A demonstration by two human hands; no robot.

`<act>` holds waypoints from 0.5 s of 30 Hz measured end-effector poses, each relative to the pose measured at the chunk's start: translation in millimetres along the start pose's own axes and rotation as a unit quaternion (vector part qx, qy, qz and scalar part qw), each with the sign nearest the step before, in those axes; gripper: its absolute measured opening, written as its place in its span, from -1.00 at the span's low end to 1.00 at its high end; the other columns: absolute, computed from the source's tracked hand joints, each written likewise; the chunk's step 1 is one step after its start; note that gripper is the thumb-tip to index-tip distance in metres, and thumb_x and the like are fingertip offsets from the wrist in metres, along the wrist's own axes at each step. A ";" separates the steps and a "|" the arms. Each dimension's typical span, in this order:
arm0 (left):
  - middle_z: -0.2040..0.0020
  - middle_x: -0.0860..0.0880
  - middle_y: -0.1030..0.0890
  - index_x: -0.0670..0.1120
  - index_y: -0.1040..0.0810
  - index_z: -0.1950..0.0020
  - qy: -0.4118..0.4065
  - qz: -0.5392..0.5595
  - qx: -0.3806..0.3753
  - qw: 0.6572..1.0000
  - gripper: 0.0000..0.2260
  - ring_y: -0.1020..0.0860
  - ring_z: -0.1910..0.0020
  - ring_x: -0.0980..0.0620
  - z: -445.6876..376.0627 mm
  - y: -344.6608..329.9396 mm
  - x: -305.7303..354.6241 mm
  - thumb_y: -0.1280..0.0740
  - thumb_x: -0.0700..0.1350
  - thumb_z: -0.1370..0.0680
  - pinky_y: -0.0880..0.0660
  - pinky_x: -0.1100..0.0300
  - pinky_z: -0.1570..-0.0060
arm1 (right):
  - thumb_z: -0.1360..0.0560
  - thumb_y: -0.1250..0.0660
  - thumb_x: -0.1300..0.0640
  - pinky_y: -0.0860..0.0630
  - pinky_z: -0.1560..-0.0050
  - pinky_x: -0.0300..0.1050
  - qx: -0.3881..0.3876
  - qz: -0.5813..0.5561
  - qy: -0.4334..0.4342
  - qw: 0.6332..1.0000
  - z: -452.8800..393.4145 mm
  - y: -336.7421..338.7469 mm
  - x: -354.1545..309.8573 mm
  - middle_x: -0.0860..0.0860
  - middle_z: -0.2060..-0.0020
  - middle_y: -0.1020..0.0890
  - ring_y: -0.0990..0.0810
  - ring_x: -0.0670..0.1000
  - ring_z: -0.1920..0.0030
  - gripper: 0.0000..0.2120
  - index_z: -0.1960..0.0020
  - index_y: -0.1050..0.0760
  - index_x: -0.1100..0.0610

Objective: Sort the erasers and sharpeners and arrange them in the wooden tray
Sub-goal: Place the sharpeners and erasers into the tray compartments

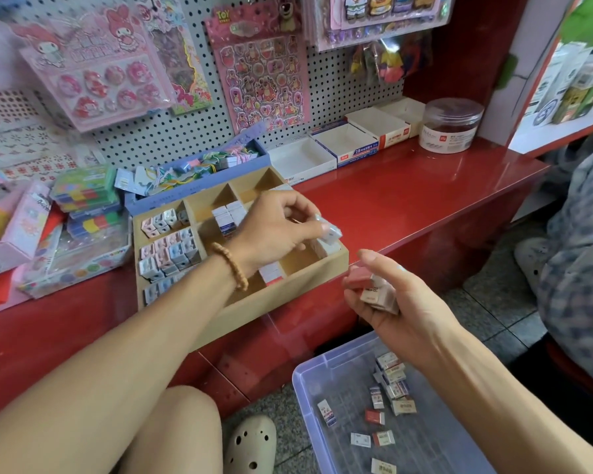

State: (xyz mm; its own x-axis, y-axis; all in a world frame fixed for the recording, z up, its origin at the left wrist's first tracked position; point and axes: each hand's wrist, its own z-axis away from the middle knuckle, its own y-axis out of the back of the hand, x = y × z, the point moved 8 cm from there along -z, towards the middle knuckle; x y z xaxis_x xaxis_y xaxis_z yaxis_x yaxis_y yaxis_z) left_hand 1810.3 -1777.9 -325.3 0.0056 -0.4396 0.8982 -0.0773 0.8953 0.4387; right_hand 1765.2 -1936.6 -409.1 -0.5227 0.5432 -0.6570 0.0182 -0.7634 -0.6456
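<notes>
The wooden tray [326,268] sits on the red shelf, divided into compartments. Its left compartments hold rows of pastel sharpeners [170,251]; the middle and right ones hold stacked erasers [227,217]. My left hand [281,227] hovers over the tray's right side and pinches a wrapped white eraser [330,230] at its fingertips. To the right of the tray, my right hand [397,295] cups a small bunch of erasers [374,289], pinkish and beige. Below, a clear plastic bin [302,378] on the floor holds several loose erasers [389,378].
A blue tray of tags [254,162] stands behind the wooden tray. Empty white cardboard boxes [343,145] and a clear round jar [451,126] line the back of the red shelf [425,200]. Stationery packs crowd the left. Another person's checked sleeve [575,234] is at right.
</notes>
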 end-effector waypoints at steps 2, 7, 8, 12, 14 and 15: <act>0.30 -0.04 -0.63 -0.09 -0.60 0.22 -0.005 -0.036 0.020 0.999 -0.83 -0.65 0.26 -0.03 -6.5 14.9 -1.5 -0.55 -0.27 -0.39 -0.62 0.10 0.21 | -0.44 -0.39 0.33 -0.66 0.20 -0.10 0.010 -0.004 0.003 1.000 -0.6 3.5 -1.6 0.10 0.24 -0.68 -0.67 -0.01 0.27 -0.68 -0.18 -0.52 0.21; 0.22 0.08 -0.62 0.00 -0.64 0.14 -0.025 -0.253 0.018 0.967 -0.80 -0.58 0.20 0.15 -18.7 21.8 -2.4 -0.57 -0.21 -0.35 -0.49 0.34 0.18 | -0.49 -0.32 0.41 -0.66 0.17 -0.06 0.019 -0.018 0.006 1.000 -0.6 7.0 -3.9 0.20 0.15 -0.67 -0.69 0.11 0.09 -0.66 -0.24 -0.49 0.23; 0.20 0.09 -0.61 -0.01 -0.64 0.10 -0.028 -0.287 0.010 0.958 -0.80 -0.57 0.18 0.16 -20.5 17.9 -3.1 -0.57 -0.20 -0.36 -0.49 0.34 0.17 | -0.50 -0.33 0.38 -0.66 0.17 -0.06 0.019 -0.019 0.006 1.000 -0.2 7.8 -3.6 0.22 0.11 -0.68 -0.70 0.13 0.07 -0.67 -0.25 -0.48 0.24; 0.21 0.08 -0.57 -0.03 -0.63 0.06 -0.056 -0.372 0.000 0.927 -0.84 -0.55 0.12 0.08 -29.4 -1.3 -9.1 -0.50 -0.22 -0.42 -0.51 0.24 0.07 | -0.50 -0.38 0.28 -0.67 0.19 -0.09 0.021 -0.009 0.000 1.000 1.4 9.0 -3.0 0.29 -0.02 -0.68 -0.72 0.16 0.02 -0.78 -0.14 -0.55 0.24; 0.18 0.07 -0.52 -0.02 -0.59 0.05 -0.063 -0.391 0.017 0.918 -0.85 -0.51 0.07 0.05 -32.1 -5.9 -11.7 -0.47 -0.21 -0.44 -0.50 0.15 -0.01 | -0.50 -0.40 0.23 -0.66 0.21 -0.11 0.018 -0.003 -0.005 1.000 1.3 8.7 -2.2 0.29 -0.07 -0.67 -0.72 0.15 0.01 -0.82 -0.08 -0.57 0.25; 0.16 0.06 -0.50 -0.01 -0.56 0.06 -0.066 -0.395 0.025 0.916 -0.84 -0.47 0.05 0.04 -33.1 -7.4 -13.2 -0.46 -0.21 -0.45 -0.48 0.13 -0.03 | -0.50 -0.41 0.21 -0.66 0.22 -0.12 0.017 0.002 -0.006 1.000 1.4 9.2 -2.2 0.29 -0.08 -0.67 -0.71 0.13 0.03 -0.84 -0.05 -0.59 0.25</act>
State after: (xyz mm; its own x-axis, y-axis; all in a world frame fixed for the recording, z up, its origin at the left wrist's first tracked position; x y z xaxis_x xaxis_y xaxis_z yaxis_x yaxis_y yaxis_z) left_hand 1843.8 -1776.4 -339.5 -0.0399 -0.9569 0.2877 -0.1463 0.2904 0.9457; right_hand 1765.4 -1945.3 -413.1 -0.5331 0.5359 -0.6547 -0.0092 -0.7774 -0.6289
